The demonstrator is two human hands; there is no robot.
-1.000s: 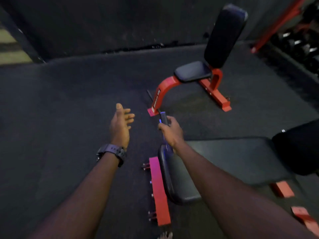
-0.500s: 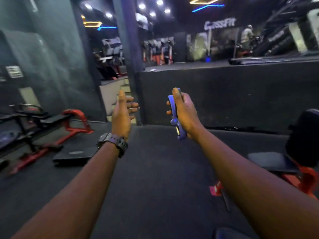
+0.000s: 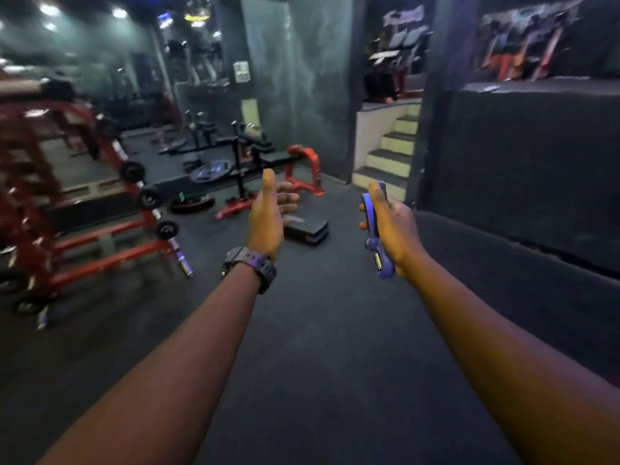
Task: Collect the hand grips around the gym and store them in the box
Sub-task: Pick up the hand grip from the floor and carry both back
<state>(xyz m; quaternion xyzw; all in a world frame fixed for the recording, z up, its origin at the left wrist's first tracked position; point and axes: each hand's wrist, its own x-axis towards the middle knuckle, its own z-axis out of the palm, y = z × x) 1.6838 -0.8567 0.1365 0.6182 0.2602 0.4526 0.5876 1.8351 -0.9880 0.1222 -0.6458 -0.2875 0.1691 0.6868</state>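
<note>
My right hand [image 3: 394, 229] is closed around a blue hand grip [image 3: 377, 245], held upright at chest height, its lower end sticking out below my palm. My left hand [image 3: 268, 216] is raised beside it, empty, thumb up and fingers loosely apart, a dark watch [image 3: 250, 266] on the wrist. No box shows in the head view.
A red weight rack [image 3: 84, 229] with barbell ends lines the left side. Red-framed benches [image 3: 295, 169] and weight plates [image 3: 191, 204] stand ahead. A black step platform [image 3: 307, 229] lies on the dark floor. Stairs [image 3: 389, 156] rise beyond; a raised dark platform [image 3: 520, 162] runs along the right.
My view has lifted from the floor benches and swung left across the gym. Both hands rose with it, the right one still holding the grip.
</note>
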